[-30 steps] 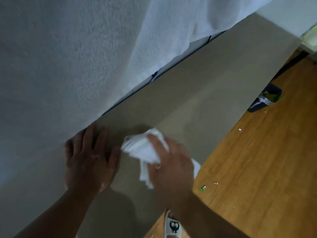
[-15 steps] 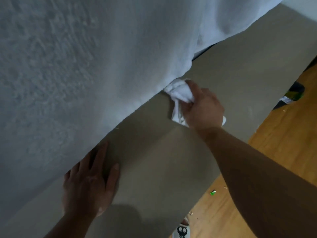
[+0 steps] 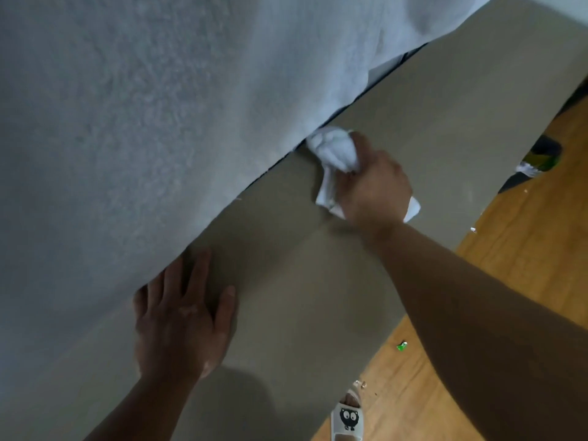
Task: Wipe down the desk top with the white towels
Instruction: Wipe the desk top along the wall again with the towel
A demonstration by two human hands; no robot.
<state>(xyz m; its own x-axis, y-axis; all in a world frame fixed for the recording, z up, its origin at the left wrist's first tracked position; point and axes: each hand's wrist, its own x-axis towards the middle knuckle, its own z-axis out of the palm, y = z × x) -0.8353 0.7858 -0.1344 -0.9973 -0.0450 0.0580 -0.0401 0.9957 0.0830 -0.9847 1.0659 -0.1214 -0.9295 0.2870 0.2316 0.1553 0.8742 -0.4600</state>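
The grey-brown desk top [image 3: 445, 128] runs diagonally from lower left to upper right. My right hand [image 3: 372, 189] grips a crumpled white towel [image 3: 334, 151] and holds it against the desk, near the desk's far edge. The towel's front bunch touches the hanging white cloth. My left hand [image 3: 181, 319] lies flat on the desk with its fingers spread, palm down, holding nothing. Its fingertips reach the edge of the hanging cloth.
A large white terry cloth [image 3: 143, 122] hangs over the upper left and hides the back of the desk. Wooden floor [image 3: 525, 256] lies to the right with small scraps, a green bit [image 3: 402, 345] and a dark bin [image 3: 537, 160]. My slippered foot [image 3: 347, 418] stands by the desk edge.
My right hand has carried the towel from beside my left hand up along the desk to the far edge. My left hand stays flat in place.
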